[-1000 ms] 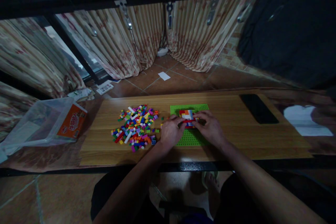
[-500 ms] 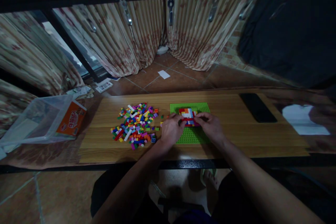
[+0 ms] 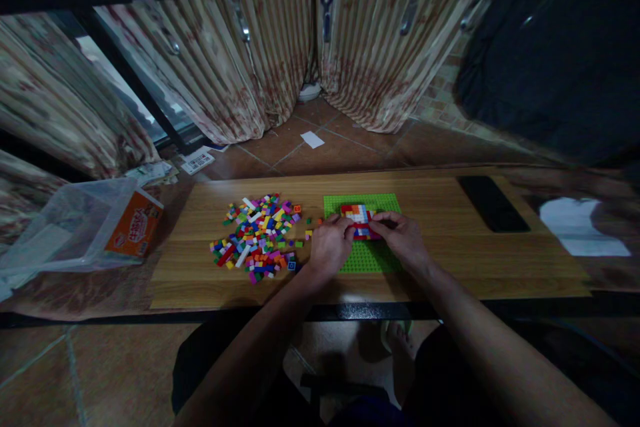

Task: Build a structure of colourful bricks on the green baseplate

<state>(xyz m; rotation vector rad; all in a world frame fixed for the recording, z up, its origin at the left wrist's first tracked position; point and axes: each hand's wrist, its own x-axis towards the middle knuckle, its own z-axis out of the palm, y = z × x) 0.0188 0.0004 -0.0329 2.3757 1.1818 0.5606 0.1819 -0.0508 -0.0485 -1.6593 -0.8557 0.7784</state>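
Observation:
A green studded baseplate (image 3: 367, 260) lies on the wooden table (image 3: 450, 260). On its far half stands a small build of red, orange, white and blue bricks (image 3: 357, 217). My left hand (image 3: 330, 248) rests at the build's left side, fingers curled against it. My right hand (image 3: 403, 240) meets it from the right, fingertips pinched at the near right edge of the build. What the fingertips press is too small to make out. A loose heap of many-coloured small bricks (image 3: 257, 239) lies left of the plate.
A black phone (image 3: 493, 203) lies flat at the table's right. A clear plastic box with an orange label (image 3: 90, 227) sits off the table's left end. Striped curtains (image 3: 280, 60) and tiled floor lie beyond the table; a white patch (image 3: 583, 233) shows at the right.
Both hands have stayed on the brick build, fingers shifting slightly closer together. The view has drifted a little; nothing else on the table has moved.

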